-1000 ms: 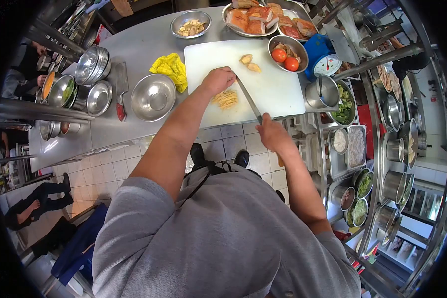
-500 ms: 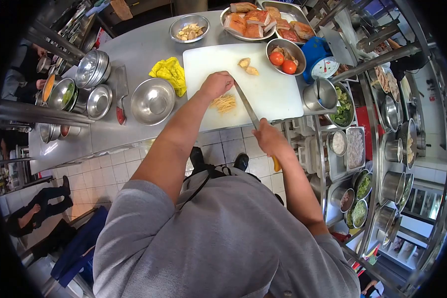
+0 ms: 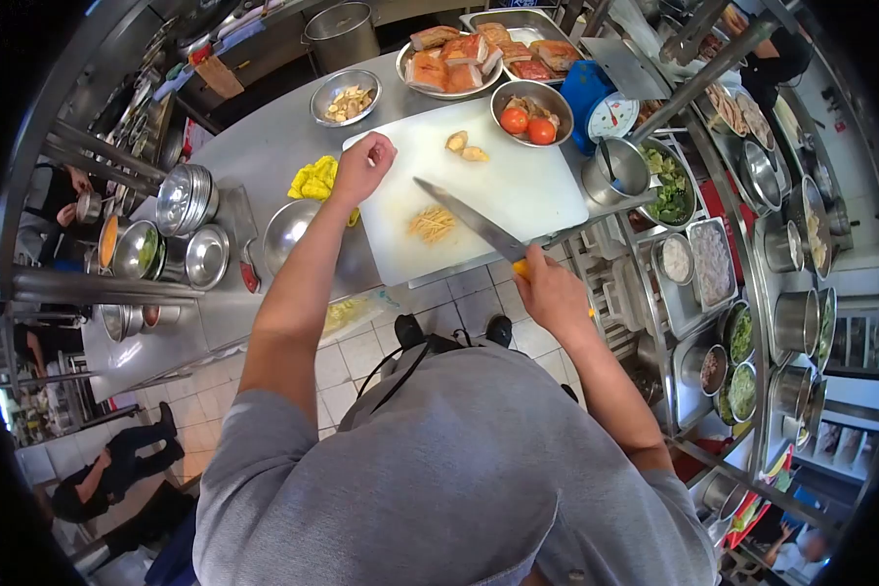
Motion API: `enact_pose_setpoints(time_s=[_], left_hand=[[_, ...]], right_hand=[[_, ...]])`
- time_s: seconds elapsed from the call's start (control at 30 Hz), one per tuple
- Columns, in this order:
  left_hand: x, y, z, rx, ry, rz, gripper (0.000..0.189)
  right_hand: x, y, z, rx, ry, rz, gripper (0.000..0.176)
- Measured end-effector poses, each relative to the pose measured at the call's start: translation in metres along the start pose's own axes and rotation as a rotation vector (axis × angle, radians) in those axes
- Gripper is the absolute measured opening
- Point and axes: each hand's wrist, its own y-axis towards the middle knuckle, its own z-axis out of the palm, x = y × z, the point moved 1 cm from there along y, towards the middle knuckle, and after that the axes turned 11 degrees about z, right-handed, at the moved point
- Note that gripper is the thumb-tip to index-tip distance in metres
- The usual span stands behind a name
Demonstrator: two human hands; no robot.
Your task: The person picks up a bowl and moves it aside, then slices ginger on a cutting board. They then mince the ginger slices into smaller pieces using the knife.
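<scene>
My right hand (image 3: pixel 554 298) is wrapped round the yellow handle of a long kitchen knife (image 3: pixel 474 223). The blade slants over the white cutting board (image 3: pixel 537 190), its tip toward the upper left. Near the board's left edge is my left hand (image 3: pixel 363 168), raised and with curled fingers; whatever may be inside them is hidden. A small heap of thin pale-yellow strips, likely ginger, (image 3: pixel 432 226) lies on the board left of the blade. Farther up sit two peeled ginger pieces (image 3: pixel 474 153), apart from both hands.
A metal bowl of ginger pieces (image 3: pixel 350 104) and a dish of browned meat slabs (image 3: pixel 428 71) stand behind the board. Tomatoes (image 3: pixel 514 120) fill a bowl beside a blue scale (image 3: pixel 586 86). At left are a yellow cloth (image 3: pixel 313 180), an empty bowl (image 3: pixel 285 234) and a cleaver (image 3: pixel 248 269).
My left hand has moved left and up, away from the knife and the strips. The blade has come away from the left fingers, and the whole view has shifted.
</scene>
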Motion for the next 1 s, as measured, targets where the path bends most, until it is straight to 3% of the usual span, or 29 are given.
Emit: enact_pose_setpoints(time_s=[0.07,0.1,0.17,0.2,0.47,0.53,0.67,0.73,0.97,1.0], left_hand=[[-0.008,-0.009,-0.008,0.281,-0.067,0.131,0.008],[-0.014,-0.017,-0.010,0.290,-0.065,0.130,0.008],[-0.026,-0.036,-0.009,0.506,-0.065,0.233,0.010],[-0.029,-0.045,-0.009,0.587,-0.085,0.182,0.012],[-0.038,-0.075,0.016,0.584,-0.193,0.137,0.012],[-0.038,-0.072,0.021,0.561,-0.155,0.023,0.012],[-0.027,-0.071,0.035,0.560,-0.128,0.005,0.016],[-0.015,-0.075,0.047,0.565,-0.242,-0.085,0.013],[-0.024,-0.066,0.045,0.404,-0.055,-0.003,0.019],[-0.034,-0.062,0.039,0.442,0.004,0.003,0.029]], right_hand=[[-0.008,-0.008,0.002,-0.045,-0.019,-0.072,0.034],[-0.012,-0.010,0.004,-0.041,-0.012,-0.067,0.034],[-0.020,-0.011,0.010,-0.015,-0.040,-0.128,0.037],[-0.025,-0.011,0.012,-0.011,-0.037,-0.127,0.037],[-0.032,0.004,0.010,-0.045,-0.045,-0.216,0.036],[-0.035,0.010,0.007,-0.053,-0.047,-0.235,0.036],[-0.043,0.016,0.005,-0.094,-0.053,-0.298,0.037],[-0.046,0.018,0.005,-0.085,-0.080,-0.303,0.036],[-0.054,0.017,0.005,-0.044,-0.130,-0.302,0.037],[-0.054,0.017,0.005,-0.046,-0.128,-0.302,0.037]])
